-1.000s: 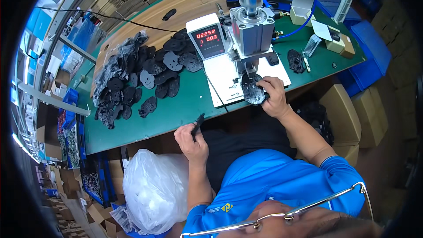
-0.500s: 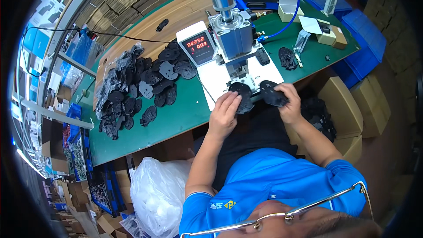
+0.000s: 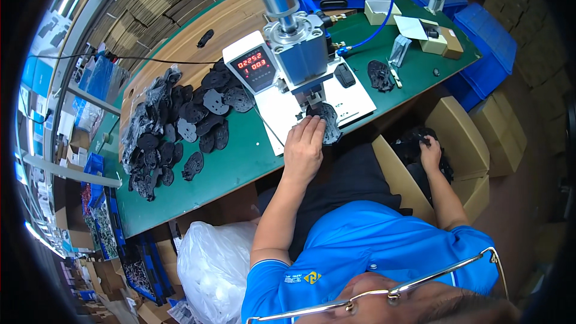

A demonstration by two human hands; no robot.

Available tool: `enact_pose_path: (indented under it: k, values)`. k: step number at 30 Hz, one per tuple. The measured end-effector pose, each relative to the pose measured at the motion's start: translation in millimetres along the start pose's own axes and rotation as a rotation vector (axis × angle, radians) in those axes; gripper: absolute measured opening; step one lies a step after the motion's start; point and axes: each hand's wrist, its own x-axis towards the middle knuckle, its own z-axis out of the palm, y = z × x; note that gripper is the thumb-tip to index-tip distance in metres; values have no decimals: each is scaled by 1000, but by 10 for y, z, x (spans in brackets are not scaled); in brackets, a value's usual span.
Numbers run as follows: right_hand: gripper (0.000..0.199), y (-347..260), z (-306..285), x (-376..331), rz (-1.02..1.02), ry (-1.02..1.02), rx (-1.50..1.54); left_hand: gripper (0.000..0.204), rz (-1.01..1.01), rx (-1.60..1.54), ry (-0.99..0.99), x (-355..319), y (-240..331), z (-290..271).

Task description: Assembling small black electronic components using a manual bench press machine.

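My left hand [image 3: 304,150] rests its fingertips on the near left edge of a flat, oval black plastic part [image 3: 327,126]. The far end of that part is beneath the head of a bench press [image 3: 300,42], over its white base [image 3: 354,103]. Down in the open cardboard box [image 3: 388,165] on the right, my right hand [image 3: 430,153] has its fingers curled at a similar black part [image 3: 414,139]. More black parts [image 3: 420,174] lie under it, and their dark edges run together.
A heap of black parts [image 3: 180,114] covers the green table [image 3: 234,171] left of the press's control box [image 3: 249,62]. One loose part [image 3: 380,76] and small open cartons [image 3: 379,9] are at right. Below the table stands a white plastic bag [image 3: 216,264].
My right hand has carried its black part off the press's front and down into the cardboard box. My left hand's part has moved inward under the press head.
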Motion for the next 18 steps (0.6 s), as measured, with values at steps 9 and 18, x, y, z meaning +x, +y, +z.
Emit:
enact_pose_path:
  k: [9,18]
  values:
    - [68,-620,138,461,4,-43,-23,74,-65,18,-116,-49,-47,-37]
    - [38,-2673,-381,-219,-622,-150,457,66,-82,26,-100,-11,19,-71]
